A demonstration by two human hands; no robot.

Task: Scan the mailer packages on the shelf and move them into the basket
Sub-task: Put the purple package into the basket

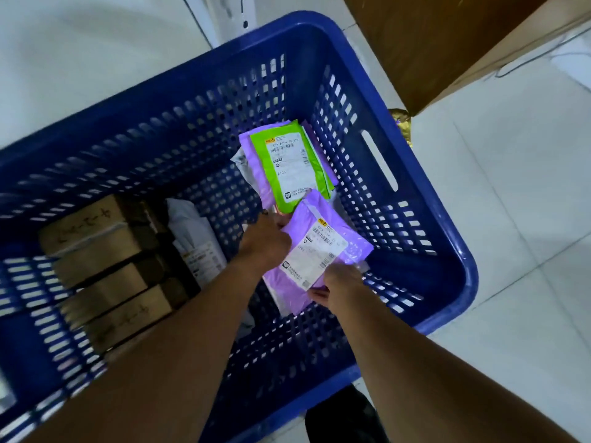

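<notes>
head view: both hands are working inside the blue basket (415, 180), which is sitting on the tiled floor (511, 219). left hand (267, 241) is gripping the upper-left edge of the purple mailer (326, 251), fingers curling round it. right hand (342, 282) is pinching the lower corner, fingertips tucking underneath. the mailer is sitting low in the basket, label up, its far edge overlapping the green mailer (287, 164). can't tell if it's resting on the bottom yet. the shelf isn't showing.

reading this as the drop-off. doing it well means lowering it flat, keeping the label up, and releasing both hands together so the film isn't sliding or folding against the wall.

materials: both mailers are looking like thin glossy poly film, soft and wrinkling, flat rectangles carrying white barcode labels. the basket is looking like rigid moulded plastic, with slotted walls and a rounded rim. cardboard boxes (96, 251) are lying at the left end, matte, square-edged and taped, with a white mailer (195, 238) leaning beside them.
</notes>
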